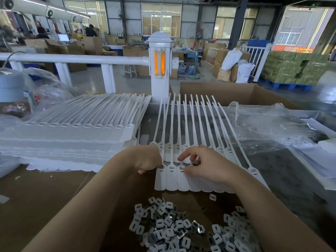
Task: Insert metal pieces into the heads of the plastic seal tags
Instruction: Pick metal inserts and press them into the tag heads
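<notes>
Two bare hands here. Left hand point(148, 159) is curled, gripping the left edge of a row of flat white plastic seal tags point(171, 177); roughly ten heads, long thin tails. Right hand point(205, 165) rests on them, fingers loosely bent. Just below both: countless small slotted metal pieces point(169, 228).

Factory hall, large windows point(161, 20), grey floor point(131, 82), white railing point(72, 60), stacked cartons point(292, 70)
</notes>
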